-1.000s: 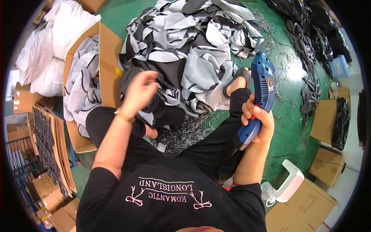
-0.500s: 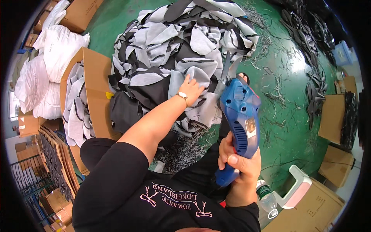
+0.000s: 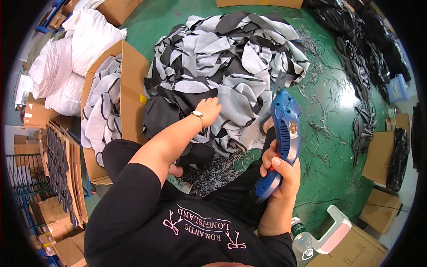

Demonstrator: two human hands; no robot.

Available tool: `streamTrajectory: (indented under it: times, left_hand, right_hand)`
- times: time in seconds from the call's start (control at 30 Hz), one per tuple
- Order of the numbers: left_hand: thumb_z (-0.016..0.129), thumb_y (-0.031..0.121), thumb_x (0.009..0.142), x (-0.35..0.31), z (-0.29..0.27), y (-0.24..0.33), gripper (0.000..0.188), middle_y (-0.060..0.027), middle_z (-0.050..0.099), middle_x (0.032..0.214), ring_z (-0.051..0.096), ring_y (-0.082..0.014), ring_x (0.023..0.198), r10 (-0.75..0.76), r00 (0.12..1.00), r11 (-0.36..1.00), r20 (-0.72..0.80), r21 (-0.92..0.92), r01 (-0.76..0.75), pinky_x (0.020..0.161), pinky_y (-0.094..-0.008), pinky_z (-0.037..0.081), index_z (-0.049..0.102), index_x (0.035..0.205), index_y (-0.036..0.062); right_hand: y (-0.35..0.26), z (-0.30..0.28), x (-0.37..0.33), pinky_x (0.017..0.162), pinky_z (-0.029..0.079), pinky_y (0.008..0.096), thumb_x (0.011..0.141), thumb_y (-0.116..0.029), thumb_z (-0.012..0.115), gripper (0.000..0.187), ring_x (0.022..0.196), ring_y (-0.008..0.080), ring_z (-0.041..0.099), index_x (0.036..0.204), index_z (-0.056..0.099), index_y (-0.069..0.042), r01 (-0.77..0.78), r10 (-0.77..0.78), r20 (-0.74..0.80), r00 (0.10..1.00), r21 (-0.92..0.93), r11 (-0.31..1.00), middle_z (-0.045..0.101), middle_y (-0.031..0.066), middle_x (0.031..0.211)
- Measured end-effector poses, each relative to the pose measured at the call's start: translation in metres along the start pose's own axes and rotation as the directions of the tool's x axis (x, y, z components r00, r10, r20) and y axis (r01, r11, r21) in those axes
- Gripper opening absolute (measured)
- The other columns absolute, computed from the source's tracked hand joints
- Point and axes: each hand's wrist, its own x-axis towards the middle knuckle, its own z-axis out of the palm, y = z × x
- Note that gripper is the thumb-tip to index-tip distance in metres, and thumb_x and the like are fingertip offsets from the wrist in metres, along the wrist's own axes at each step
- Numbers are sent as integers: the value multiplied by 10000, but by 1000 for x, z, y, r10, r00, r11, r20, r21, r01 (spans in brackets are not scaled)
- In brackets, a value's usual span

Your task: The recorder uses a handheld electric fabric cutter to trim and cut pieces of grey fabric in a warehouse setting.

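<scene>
One hand [image 3: 288, 176], the right, wraps around a blue cutter [image 3: 287, 129].

Two lines of legible pale pink capital letters [image 3: 202, 224] stand on the chest of the black T-shirt [image 3: 147, 231], upside down in this view, set off by thin rules and flanked by drawn bows. The blue handheld electric cutter [image 3: 284, 140] bears a small pale label [image 3: 293, 129] and the clear plastic bottle [image 3: 304, 242] a green label [image 3: 297, 228], both too small to read. Dark print on the cardboard [image 3: 344, 251] at lower right and a faint mark on the white sack [image 3: 95, 42] at upper left are illegible.
</scene>
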Motion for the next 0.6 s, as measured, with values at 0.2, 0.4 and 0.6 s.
streamTrajectory:
  times: [0.2, 0.4, 0.6]
  left_hand:
    - [513, 156, 846, 70, 5, 23, 325, -184, 429, 1377, 445, -341, 1241, 75, 979, 979, -190, -173, -109, 997, -443, 401, 541, 1159, 75]
    - [461, 233, 881, 113, 40, 53, 426, -83, 657, 1018, 541, -271, 1146, 73, 997, 995, -3, 74, -73, 1095, -612, 155, 524, 1296, 161]
    - [572, 247, 782, 54, 45, 39, 216, -74, 613, 1005, 604, -258, 948, -42, 992, 997, 115, -63, 49, 846, -491, 429, 693, 904, 115]
  right_hand:
    - [2, -5, -2, 491, 456, 278, 683, -149, 729, 528, 657, 155, 486, 1102, 466, 33, 58, -53, -65, 996, 82, 995, 476, 44, 731]
    - [-1, -11, -3, 486, 464, 266, 728, -98, 668, 549, 668, 144, 459, 1206, 445, 55, 159, -160, 3, 987, 44, 986, 464, 43, 764]
    - [-9, -8, -2, 647, 457, 288, 847, -74, 630, 365, 809, 170, 491, 1177, 492, 3, 39, -45, 153, 987, 43, 998, 492, 52, 872]
